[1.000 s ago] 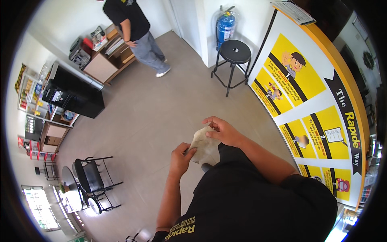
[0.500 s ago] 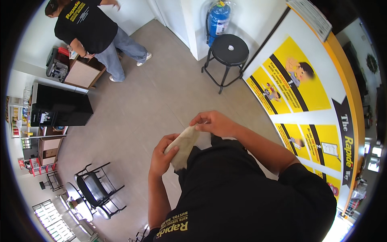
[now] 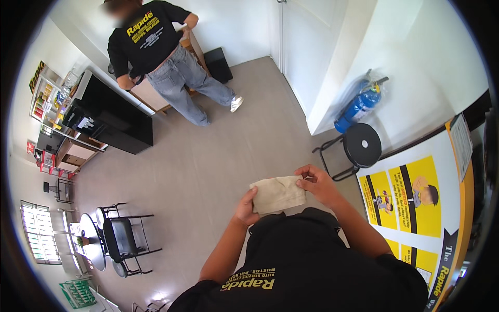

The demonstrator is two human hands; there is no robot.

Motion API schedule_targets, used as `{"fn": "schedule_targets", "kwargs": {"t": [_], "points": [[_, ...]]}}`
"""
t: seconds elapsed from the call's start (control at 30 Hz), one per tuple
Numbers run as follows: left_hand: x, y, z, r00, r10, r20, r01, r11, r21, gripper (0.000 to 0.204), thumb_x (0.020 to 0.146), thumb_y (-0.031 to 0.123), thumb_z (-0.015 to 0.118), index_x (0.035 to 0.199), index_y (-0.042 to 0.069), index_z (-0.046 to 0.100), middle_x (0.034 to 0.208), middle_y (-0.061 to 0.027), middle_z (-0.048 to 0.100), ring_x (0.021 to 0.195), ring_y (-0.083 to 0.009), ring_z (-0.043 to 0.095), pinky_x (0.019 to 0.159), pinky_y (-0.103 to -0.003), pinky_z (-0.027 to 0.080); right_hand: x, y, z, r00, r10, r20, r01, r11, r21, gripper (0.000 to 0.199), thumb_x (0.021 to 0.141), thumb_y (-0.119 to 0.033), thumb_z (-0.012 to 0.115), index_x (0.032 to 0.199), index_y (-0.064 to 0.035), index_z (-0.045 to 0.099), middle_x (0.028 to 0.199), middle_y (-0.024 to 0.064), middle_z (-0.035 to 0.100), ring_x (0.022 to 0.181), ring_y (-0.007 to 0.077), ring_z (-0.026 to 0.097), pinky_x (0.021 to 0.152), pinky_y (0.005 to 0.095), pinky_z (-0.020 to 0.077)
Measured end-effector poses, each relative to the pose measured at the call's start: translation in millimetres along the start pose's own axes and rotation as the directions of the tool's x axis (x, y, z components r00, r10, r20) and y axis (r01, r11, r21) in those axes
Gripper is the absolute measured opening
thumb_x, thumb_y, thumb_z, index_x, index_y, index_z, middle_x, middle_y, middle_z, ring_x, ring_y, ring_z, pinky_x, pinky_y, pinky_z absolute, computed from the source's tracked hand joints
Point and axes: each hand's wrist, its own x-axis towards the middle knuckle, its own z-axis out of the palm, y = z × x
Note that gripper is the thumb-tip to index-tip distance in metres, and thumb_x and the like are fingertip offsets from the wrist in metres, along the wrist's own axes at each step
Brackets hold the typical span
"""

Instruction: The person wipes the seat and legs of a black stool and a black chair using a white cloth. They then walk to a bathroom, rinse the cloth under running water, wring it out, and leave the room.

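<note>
A beige folded cloth is stretched between my two hands in front of my waist. My left hand grips its left end, the thumb lying on top and the fingers underneath. At the cloth's upper right corner, my right hand pinches the edge between thumb and fingers. The cloth lies fairly flat, with a few creases on its upper face.
A black round stool and a blue fire extinguisher stand to the right, beside a yellow-and-white counter panel. Ahead, another person stands by a wooden cabinet. Leftward are a black water dispenser, chairs and a round table.
The cloth has gone from tilted and narrow to flat and spread wider, and both hands have shifted right. My view has turned toward the right. The other person has changed stance by the cabinet.
</note>
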Motion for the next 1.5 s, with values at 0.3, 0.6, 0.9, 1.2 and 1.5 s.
{"fn": "schedule_targets", "kwargs": {"t": [0.3,0.6,0.9,1.2,1.5], "points": [[87.7,96.1,-5.9,0.989,-0.09,-0.119,0.107,0.984,0.146,0.05,0.103,0.03,0.062,0.142,0.0,0.051,0.134,-0.0143,0.063,0.12,-0.0284,0.065,0.102,-0.043,0.055,114.1,-23.1,-6.9,0.998,0.053,0.02,-0.049,0.988,-0.148,0.036,0.091,-0.006,0.075,0.124,-0.0002,0.062,0.111,0.0053,0.061,0.09,0.0108,0.064,0.081,0.0261,0.0531],[197.2,207.9,-9.0,0.96,-0.089,-0.267,0.155,0.96,0.235,0.046,0.103,0.026,0.063,0.138,-0.001,0.054,0.131,-0.0156,0.065,0.117,-0.03,0.067,0.098,-0.045,0.058,258.3,-33.0,-56.3,0.998,0.065,-0.009,-0.066,0.997,-0.045,0.034,0.093,-0.009,0.072,0.123,0.002,0.061,0.101,0.007,0.065,0.08,0.0128,0.067,0.074,0.028,0.0554],[287.9,350.3,-19.5,0.913,0.111,-0.392,-0.024,0.975,0.219,0.045,0.101,0.022,0.063,0.138,-0.002,0.053,0.132,-0.0176,0.064,0.117,-0.0332,0.067,0.098,-0.049,0.058,500.7,-145.8,-149.1,0.997,-0.07,-0.03,0.063,0.976,-0.209,0.026,0.096,-0.007,0.058,0.12,0.0024,0.062,0.09,0.0054,0.066,0.075,0.0138,0.066,0.07,0.0292,0.0554],[399.7,454.0,-51.9,0.908,0.12,-0.402,-0.049,0.982,0.183,0.042,0.1,0.02,0.064,0.135,-0.003,0.054,0.124,-0.0179,0.067,0.11,-0.0331,0.07,0.094,-0.048,0.059,707.3,-287.8,-200.8,0.949,-0.227,-0.221,0.102,0.879,-0.465,0.028,0.096,-0.016,0.064,0.118,0.0009,0.064,0.085,0.0104,0.072,0.068,0.0158,0.067,0.067,0.0298,0.0551],[513.8,590.8,-31.0,0.953,0.112,-0.283,-0.024,0.955,0.297,0.042,0.1,0.02,0.064,0.134,-0.003,0.056,0.124,-0.0152,0.067,0.11,-0.0291,0.069,0.095,-0.043,0.058,871.3,-352.0,-269.7,0.881,-0.128,-0.455,-0.269,0.656,-0.706,0.043,0.089,-0.025,0.068,0.126,-0.0035,0.063,0.087,0.0125,0.077,0.072,0.0225,0.074,0.077,0.0373,0.0583]]}}
